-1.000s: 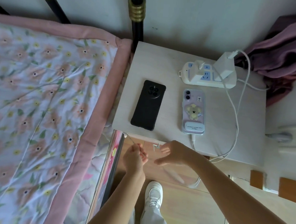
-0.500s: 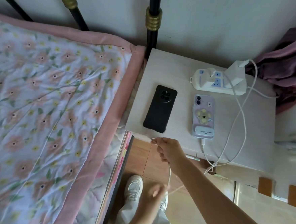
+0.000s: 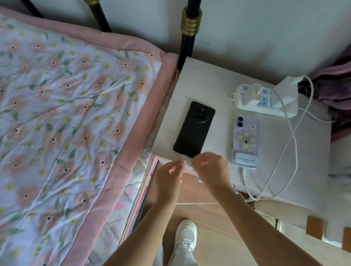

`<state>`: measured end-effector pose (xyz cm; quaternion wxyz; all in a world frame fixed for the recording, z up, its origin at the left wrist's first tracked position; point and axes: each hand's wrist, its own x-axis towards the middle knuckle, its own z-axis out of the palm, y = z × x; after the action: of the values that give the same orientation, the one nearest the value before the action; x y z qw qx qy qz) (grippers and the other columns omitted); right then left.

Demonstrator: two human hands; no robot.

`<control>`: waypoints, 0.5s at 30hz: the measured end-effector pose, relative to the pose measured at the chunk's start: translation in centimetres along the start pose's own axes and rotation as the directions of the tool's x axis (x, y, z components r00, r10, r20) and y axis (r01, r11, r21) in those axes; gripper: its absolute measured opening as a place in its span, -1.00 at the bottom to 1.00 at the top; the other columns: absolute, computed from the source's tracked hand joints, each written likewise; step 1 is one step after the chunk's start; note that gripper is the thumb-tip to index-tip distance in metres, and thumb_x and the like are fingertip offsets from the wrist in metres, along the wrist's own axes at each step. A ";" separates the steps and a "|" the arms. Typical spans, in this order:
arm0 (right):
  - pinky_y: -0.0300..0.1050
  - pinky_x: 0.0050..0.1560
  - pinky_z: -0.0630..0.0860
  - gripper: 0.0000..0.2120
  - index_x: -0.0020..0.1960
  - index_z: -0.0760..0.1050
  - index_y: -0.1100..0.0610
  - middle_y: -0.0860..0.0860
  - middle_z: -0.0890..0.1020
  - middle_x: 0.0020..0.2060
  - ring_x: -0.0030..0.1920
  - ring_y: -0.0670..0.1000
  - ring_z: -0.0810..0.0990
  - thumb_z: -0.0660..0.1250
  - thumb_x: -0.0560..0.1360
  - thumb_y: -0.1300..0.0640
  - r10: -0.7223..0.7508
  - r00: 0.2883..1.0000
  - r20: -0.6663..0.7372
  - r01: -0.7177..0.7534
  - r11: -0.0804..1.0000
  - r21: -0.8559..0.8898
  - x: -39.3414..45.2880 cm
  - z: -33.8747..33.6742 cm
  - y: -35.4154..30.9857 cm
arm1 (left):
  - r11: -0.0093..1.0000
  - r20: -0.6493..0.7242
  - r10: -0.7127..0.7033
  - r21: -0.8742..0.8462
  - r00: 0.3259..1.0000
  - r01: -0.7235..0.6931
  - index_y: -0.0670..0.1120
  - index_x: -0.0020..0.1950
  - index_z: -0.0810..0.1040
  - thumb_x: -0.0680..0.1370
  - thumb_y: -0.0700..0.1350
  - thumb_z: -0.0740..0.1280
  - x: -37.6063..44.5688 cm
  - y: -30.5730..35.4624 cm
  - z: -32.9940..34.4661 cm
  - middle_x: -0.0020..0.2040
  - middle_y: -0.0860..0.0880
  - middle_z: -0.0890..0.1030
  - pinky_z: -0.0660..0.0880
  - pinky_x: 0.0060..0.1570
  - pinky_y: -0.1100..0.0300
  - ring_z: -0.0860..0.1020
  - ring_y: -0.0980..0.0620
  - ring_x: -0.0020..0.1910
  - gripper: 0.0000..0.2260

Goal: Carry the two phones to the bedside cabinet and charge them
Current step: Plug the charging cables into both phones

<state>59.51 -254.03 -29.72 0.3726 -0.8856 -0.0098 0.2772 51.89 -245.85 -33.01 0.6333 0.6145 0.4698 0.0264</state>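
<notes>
A black phone [image 3: 194, 129] lies face down on the white bedside cabinet [image 3: 215, 81]. To its right lies a purple phone [image 3: 245, 142] with a koala case, and a white cable [image 3: 244, 173] is plugged into its bottom end. Both hands meet just below the black phone's lower edge. My left hand [image 3: 168, 179] and my right hand [image 3: 211, 169] pinch the white plug end of a second charging cable [image 3: 184, 162] between them. That cable trails down behind my right forearm.
A white power strip [image 3: 245, 103] with two white chargers sits at the cabinet's back right, cables looping to the front edge. The floral quilt [image 3: 56, 124] and bed frame border the cabinet on the left. Purple fabric [image 3: 348, 82] hangs at the right. My shoe [image 3: 186, 237] stands below.
My left hand came back up from near the floor to join my right hand at the cable's plug. Both hands moved up toward the black phone's bottom edge.
</notes>
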 end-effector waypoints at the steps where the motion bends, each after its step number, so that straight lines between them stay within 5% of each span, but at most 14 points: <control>1: -0.28 -0.18 0.53 -0.90 -0.15 0.62 0.14 0.01 0.63 -0.26 -0.21 -0.04 0.60 0.33 0.44 0.23 -0.067 0.994 -0.089 0.066 0.998 -0.015 0.8 -0.5 -0.5 | 0.999 -0.003 0.001 0.035 1.000 -0.001 0.19 -0.41 0.60 0.52 -0.09 0.38 0.0 -0.4 -0.2 -0.42 0.09 0.63 0.61 -0.20 0.03 0.58 0.11 -0.38 -0.68; 4: -0.16 0.12 0.51 -0.73 0.16 0.50 0.10 -0.03 0.54 0.06 0.08 -0.04 0.53 0.35 0.46 0.18 -0.174 0.965 -0.197 0.173 0.985 -0.027 4.4 -1.8 -1.9 | 0.996 -0.012 0.017 0.089 1.000 -0.016 0.27 -0.40 0.61 0.48 -0.05 0.41 -0.1 -0.8 -0.2 -0.38 0.05 0.68 0.62 -0.12 -0.12 0.66 0.03 -0.28 -0.71; 8: -0.03 0.33 0.29 -0.39 0.46 0.22 0.11 0.02 0.25 0.45 0.40 0.08 0.28 0.34 0.48 0.01 -0.205 0.979 0.019 0.202 0.939 -0.278 9.0 -2.0 -2.8 | 0.998 -0.060 -0.033 0.043 0.998 0.035 0.08 -0.41 0.60 0.48 -0.08 0.42 0.2 -0.6 0.1 -0.42 0.05 0.66 0.61 -0.10 -0.14 0.64 0.12 -0.37 -0.75; 12: 0.03 0.49 0.07 -0.22 0.54 0.05 0.11 0.00 0.06 0.55 0.53 0.07 0.01 0.37 0.46 -0.06 -0.239 0.957 0.167 0.288 0.864 -0.413 11.7 -1.8 -2.5 | 1.000 -0.094 -0.027 0.005 0.995 0.028 0.02 -0.34 0.60 0.50 -0.07 0.41 -0.1 -0.8 0.5 -0.40 0.03 0.67 0.61 -0.10 -0.11 0.65 0.15 -0.40 -0.80; 15: 0.04 0.50 0.10 -0.19 0.53 0.08 0.11 0.02 0.15 0.53 0.52 0.10 0.07 0.42 0.42 -0.04 -0.277 0.945 0.173 0.326 0.831 -0.451 12.4 -1.8 -2.3 | 0.999 -0.117 -0.036 -0.025 0.993 0.034 -0.02 -0.34 0.60 0.50 -0.06 0.41 0.0 -1.0 0.7 -0.40 0.02 0.67 0.62 -0.11 -0.11 0.65 0.13 -0.41 -0.79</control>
<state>71.31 -250.73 -33.16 0.1829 -0.9217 -0.2357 0.2480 51.80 -246.60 -33.99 0.6121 0.5962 0.5165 0.0567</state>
